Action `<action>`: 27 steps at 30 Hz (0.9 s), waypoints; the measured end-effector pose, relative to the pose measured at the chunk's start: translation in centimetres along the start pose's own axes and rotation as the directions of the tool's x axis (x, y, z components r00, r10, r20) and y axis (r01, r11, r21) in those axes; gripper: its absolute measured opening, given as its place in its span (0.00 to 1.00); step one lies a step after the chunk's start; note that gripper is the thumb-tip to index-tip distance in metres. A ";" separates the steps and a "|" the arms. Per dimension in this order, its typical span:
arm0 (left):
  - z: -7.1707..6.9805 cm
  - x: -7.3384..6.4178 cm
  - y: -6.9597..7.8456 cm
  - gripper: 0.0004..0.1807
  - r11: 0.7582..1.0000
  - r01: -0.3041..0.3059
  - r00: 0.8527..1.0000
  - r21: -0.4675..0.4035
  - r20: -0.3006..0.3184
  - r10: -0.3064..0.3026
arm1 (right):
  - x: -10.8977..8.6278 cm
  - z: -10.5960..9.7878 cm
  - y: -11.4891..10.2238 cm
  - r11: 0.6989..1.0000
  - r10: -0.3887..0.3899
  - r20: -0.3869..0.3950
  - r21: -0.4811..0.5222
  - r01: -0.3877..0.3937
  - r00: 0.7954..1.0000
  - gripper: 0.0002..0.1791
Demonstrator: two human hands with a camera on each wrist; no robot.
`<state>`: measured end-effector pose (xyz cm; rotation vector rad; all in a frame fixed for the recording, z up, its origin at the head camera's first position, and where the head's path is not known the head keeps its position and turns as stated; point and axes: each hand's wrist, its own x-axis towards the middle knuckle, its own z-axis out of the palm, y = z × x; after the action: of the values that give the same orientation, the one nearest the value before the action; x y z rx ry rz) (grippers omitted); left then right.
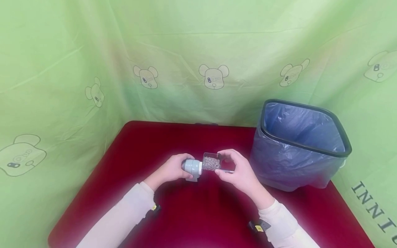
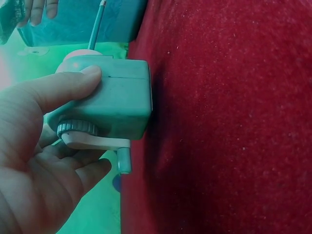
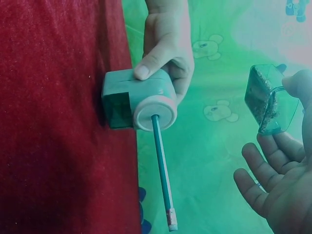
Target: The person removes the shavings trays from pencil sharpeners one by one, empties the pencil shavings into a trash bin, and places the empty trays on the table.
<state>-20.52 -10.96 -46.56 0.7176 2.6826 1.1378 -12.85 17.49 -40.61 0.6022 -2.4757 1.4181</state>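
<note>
My left hand [image 1: 173,167] grips a grey-blue crank pencil sharpener [image 1: 193,167] close over the red table, thumb on one side of its body. In the left wrist view the crank handle [image 2: 100,142] shows on its back, near my fingers. A pencil [image 3: 163,170] with an eraser end sticks out of the sharpener's round white front. Beside it, the sharpener's drawer slot [image 3: 118,110] stands without its drawer. With thumb and fingers my right hand [image 1: 240,170] pinches the clear shavings drawer [image 3: 268,100], which holds a layer of grey shavings [image 1: 212,163].
At the right of the table [image 1: 149,137] stands a waste bin [image 1: 305,146] with a black rim, lined with a bluish plastic bag. Green curtains [image 1: 186,41] printed with bear heads hang behind and along both sides.
</note>
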 end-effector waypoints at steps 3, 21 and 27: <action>0.0 0.0 0.0 0.35 1.000 0.003 1.000 0.001 0.004 -0.003 | 0.1 0.0 0.0 1.000 -0.001 -0.002 0.001 0.001 1.000 0.30; 0.0 -0.2 0.2 0.35 1.000 0.018 1.000 0.001 0.014 -0.018 | 0.0 -0.7 -0.1 0.994 -0.033 -0.036 -0.101 0.030 0.999 0.30; 0.1 -0.3 0.3 0.37 0.999 0.035 0.999 -0.014 0.008 -0.035 | 0.0 -1.3 0.3 0.991 -0.050 -0.057 -0.130 0.043 0.997 0.31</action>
<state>-20.14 -10.87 -46.47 0.6686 2.6667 1.1423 -13.03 18.77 -40.16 0.5783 -2.4663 1.2302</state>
